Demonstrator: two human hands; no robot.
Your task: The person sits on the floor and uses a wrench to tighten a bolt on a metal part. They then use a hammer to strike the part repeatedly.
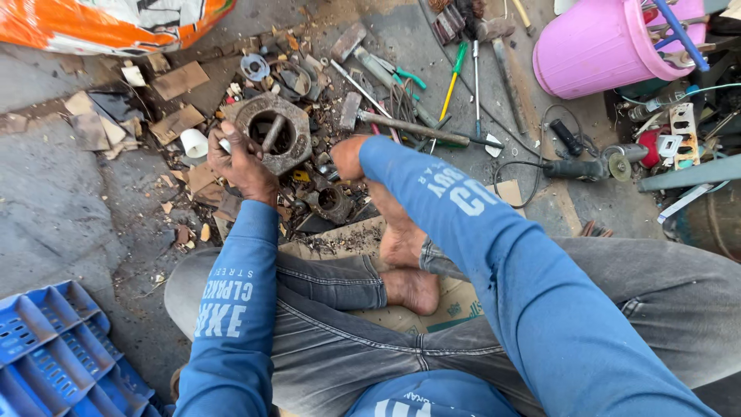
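A large rusty hexagonal metal part (297, 123) with a round hole lies on the ground among scrap, and a short rod (272, 133) stands in the hole. My left hand (241, 164) is curled around its left rim, with a small white bit showing between the fingers. My right hand (346, 157) sits just right of the part, at the end of my blue sleeve. It looks closed, and what it holds is hidden. A smaller round metal fitting (330, 201) lies below it. My bare feet (407, 266) rest on cardboard (451, 303).
Hammers, screwdrivers and pliers (409, 77) lie beyond the part. An angle grinder (583, 166) with its cable is at the right, under a tipped pink bucket (590, 46). A blue plastic crate (54, 351) is at the lower left. Cardboard scraps (177, 81) lie at the upper left.
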